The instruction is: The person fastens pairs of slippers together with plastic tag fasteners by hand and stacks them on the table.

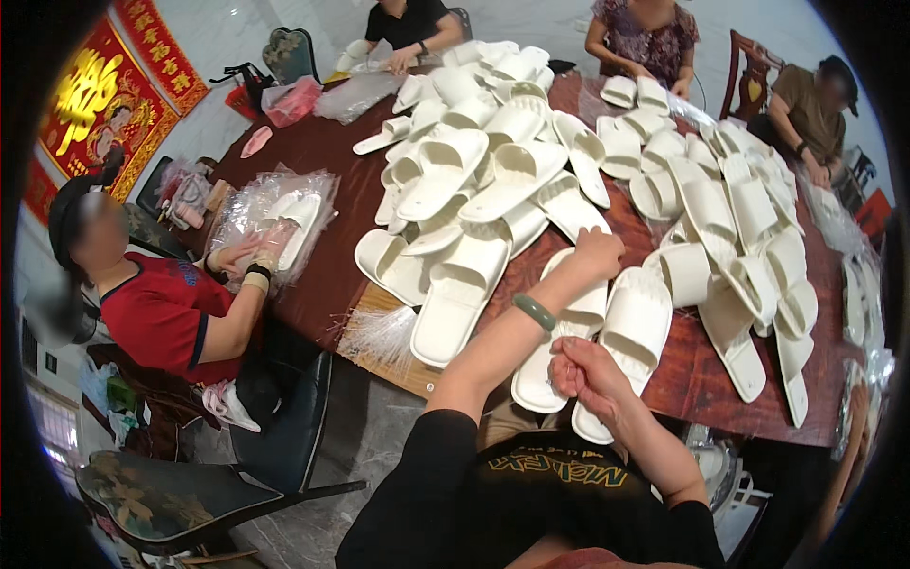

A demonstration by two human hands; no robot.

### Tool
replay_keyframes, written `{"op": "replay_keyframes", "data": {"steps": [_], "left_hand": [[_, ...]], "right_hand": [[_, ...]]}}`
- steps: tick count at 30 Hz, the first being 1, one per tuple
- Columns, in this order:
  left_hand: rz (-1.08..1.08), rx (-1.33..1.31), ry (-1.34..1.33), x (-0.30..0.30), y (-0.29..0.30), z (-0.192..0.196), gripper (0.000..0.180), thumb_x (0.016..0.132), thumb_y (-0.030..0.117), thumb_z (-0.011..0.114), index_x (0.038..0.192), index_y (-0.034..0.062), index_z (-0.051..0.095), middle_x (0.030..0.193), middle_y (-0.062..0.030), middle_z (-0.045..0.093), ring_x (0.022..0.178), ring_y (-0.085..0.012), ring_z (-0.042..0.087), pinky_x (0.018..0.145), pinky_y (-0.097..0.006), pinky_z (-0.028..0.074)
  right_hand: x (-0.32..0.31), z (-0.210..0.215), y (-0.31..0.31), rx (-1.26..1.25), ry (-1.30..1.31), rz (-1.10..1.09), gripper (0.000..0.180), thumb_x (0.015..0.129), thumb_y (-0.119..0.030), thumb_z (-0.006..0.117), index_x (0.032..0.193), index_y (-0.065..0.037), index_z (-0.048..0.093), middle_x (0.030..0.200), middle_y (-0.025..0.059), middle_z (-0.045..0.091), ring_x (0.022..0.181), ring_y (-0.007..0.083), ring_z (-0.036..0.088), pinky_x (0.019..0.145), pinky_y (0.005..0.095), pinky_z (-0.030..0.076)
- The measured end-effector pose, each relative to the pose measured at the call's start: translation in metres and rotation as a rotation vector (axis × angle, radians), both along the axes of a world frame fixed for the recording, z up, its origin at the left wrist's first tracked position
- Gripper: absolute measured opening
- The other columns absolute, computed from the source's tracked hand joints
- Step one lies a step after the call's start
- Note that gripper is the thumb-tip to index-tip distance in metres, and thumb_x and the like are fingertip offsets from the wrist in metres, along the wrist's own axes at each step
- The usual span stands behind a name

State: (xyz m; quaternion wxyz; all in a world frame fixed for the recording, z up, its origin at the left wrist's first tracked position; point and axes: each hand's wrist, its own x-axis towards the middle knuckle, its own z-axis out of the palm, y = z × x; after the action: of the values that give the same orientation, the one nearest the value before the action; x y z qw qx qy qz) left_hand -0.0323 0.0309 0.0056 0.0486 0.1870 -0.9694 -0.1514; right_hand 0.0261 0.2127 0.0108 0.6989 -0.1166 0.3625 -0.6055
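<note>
At the dark red table's [684,372] edge, white slipper pair [637,318] right before us, our left hand [599,254] curled near the toes, right hand [588,368] loosely curled above (can't tell if they're gripping)

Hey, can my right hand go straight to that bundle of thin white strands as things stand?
Probably not straight: your left forearm crosses between your right hand and the bundle of strands, and a white slipper beside the bundle also seems partly in the way.
</note>
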Motion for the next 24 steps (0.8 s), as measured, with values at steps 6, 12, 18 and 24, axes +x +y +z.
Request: {"op": "replay_keyframes", "data": {"steps": [6,12,18,24], "left_hand": [[0.056,0.545,0.481,0.001,-0.001,0.008,0.018,0.081,0.013,0.048,0.083,0.0011,0.061,0.071,-0.0133,0.062,0.064,-0.0248,0.059,0.061,-0.033,0.044],[-0.107,0.959,0.814,0.051,-0.001,0.042,0.025,0.091,0.018,0.041,0.107,0.0033,0.053,0.096,-0.0028,0.051,0.085,-0.0113,0.047,0.079,-0.025,0.040],[0.083,1.185,0.561,0.037,-0.014,0.051,0.022,0.089,0.015,0.051,0.105,0.0020,0.058,0.062,0.0069,0.038,0.054,-0.0010,0.033,0.047,-0.018,0.028],[-0.239,1.046,0.371,0.006,0.023,0.030,0.017,0.089,0.017,0.051,0.087,0.0026,0.060,0.073,0.0044,0.052,0.066,-0.0048,0.042,0.060,-0.019,0.032]], "right_hand": [[-0.015,0.003,0.022,-0.069,-0.061,-0.038,0.018,0.092,-0.018,0.045,0.098,-0.001,0.050,0.072,0.0074,0.060,0.053,0.0143,0.057,0.043,0.0223,0.044],[-0.017,0.024,0.052,-0.029,0.238,-0.080,0.021,0.092,-0.020,0.047,0.104,-0.004,0.052,0.074,0.0068,0.059,0.059,0.0121,0.058,0.048,0.0238,0.046],[-0.027,0.027,0.094,-0.116,0.870,-0.177,0.021,0.093,-0.016,0.038,0.104,-0.004,0.051,0.075,0.0037,0.058,0.059,0.0118,0.055,0.053,0.0274,0.045],[-0.028,0.033,0.113,-0.116,2.090,-0.565,0.032,0.065,0.000,0.056,0.097,-0.006,0.059,0.096,0.0109,0.052,0.087,0.0288,0.051,0.072,0.0355,0.045]]}}
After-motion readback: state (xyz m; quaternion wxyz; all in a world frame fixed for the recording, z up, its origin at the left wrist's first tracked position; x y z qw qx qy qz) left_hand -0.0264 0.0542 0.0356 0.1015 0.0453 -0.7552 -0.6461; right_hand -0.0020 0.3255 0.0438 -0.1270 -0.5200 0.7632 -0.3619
